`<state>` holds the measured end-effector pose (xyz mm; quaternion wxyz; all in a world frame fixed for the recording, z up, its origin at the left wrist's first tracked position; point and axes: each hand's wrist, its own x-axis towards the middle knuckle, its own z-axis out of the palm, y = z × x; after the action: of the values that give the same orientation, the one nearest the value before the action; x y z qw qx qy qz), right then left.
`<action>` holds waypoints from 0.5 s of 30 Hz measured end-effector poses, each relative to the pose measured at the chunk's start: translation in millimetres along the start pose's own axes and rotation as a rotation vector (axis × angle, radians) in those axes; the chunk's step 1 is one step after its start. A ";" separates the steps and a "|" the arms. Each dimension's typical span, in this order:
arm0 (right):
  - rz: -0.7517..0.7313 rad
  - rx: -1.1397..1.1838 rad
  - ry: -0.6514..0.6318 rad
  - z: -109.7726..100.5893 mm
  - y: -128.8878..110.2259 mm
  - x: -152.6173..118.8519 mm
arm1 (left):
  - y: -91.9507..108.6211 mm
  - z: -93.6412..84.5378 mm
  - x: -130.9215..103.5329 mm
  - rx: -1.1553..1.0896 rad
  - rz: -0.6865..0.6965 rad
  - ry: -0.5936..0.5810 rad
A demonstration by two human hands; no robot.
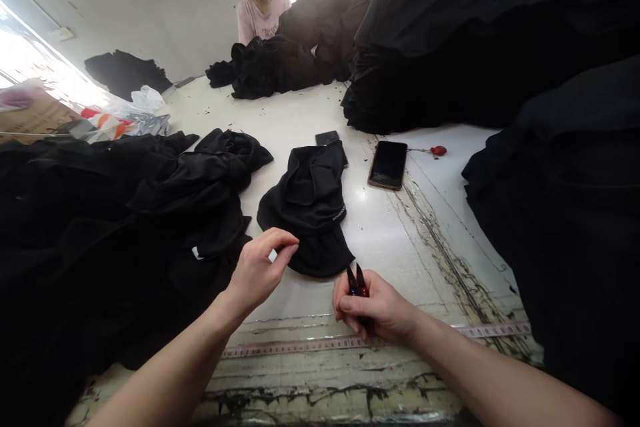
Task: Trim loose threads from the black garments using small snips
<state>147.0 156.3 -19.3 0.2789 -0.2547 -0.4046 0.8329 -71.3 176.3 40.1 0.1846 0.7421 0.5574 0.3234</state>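
Note:
A black cloth garment piece (pixel 315 193) with small pale lettering along one edge lies folded on the worktable (pixel 370 233) in front of me. My left hand (pixel 265 263) is over its lower left edge, thumb and forefinger pinched together. Whether a bit of cloth or thread sits in that pinch is too small to tell. In my right hand (pixel 367 307) is a pair of thread snips (pixel 357 280), blades pointing up and away and spread apart. Their tips are close to the garment's lower right corner.
Black garments are heaped at left (pixel 100 227), and a tall black pile (pixel 450 47) fills the back right. A phone (pixel 388 165), a red-handled tool (pixel 439 151) and a dark flat object (pixel 327 138) lie beyond. A measuring tape (pixel 300 345) runs along the near edge. A person (pixel 263 13) is behind.

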 end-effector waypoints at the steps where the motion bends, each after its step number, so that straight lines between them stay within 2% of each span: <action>1: -0.063 -0.077 0.038 1.1 -1.5 -1.9 | 1.1 3.3 -2.5 0.008 0.027 -0.020; 4: -0.336 -0.259 0.235 1.1 -4.2 -5.6 | 1.6 10.5 -7.8 0.010 0.063 -0.054; 7: -0.508 -0.240 0.434 -5.9 -1.9 -2.6 | 1.7 14.3 -7.2 0.026 0.095 -0.054; 11: -0.545 -0.121 0.624 -17.2 1.5 7.1 | 7.8 22.3 1.2 0.061 0.202 -0.053; 13: -0.546 -0.103 0.664 -19.6 0.5 10.3 | 12.5 30.9 7.1 0.079 0.282 -0.072; 15: -0.545 -0.114 0.676 -20.1 -1.4 11.7 | 16.5 42.7 13.6 0.141 0.364 -0.139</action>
<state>152.1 175.5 -31.4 0.5909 -0.4120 -0.3884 0.5747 -28.0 187.8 23.4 0.1085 0.8622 0.4212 0.2597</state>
